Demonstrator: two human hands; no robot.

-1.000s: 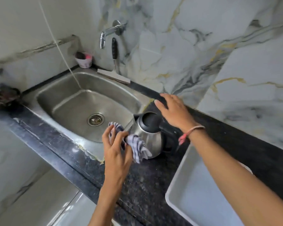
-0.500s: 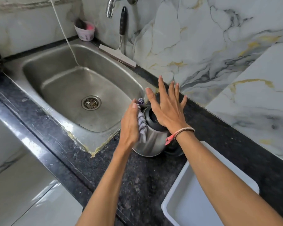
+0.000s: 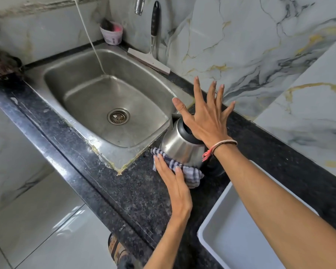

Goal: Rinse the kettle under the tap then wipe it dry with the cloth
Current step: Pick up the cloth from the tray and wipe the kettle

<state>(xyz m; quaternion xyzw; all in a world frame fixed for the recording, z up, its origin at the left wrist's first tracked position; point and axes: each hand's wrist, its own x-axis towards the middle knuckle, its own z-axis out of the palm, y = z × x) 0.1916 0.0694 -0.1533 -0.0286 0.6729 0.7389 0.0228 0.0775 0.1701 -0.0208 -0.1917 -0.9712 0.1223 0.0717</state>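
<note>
Kettle: I see a steel kettle with a black lid standing on the dark speckled counter, just beside the sink's near right corner, spout toward the sink.
Right hand: my right hand lies flat on the kettle's lid, palm down, fingers spread wide and straight, gripping nothing. A pink and cream band sits on the wrist.
Left hand: my left hand presses a checked cloth against the kettle's lower front, fingers flat and close together on the fabric.
Cloth: blue and white checks, bunched between hand and kettle, its lower edge touching the counter.
Sink: steel sink, drain in the middle, tap above the back edge.
Behind sink: a squeegee leans on the marble wall; a small cup stands in the corner.
Tray: a white tray lies on the counter, lower right.
</note>
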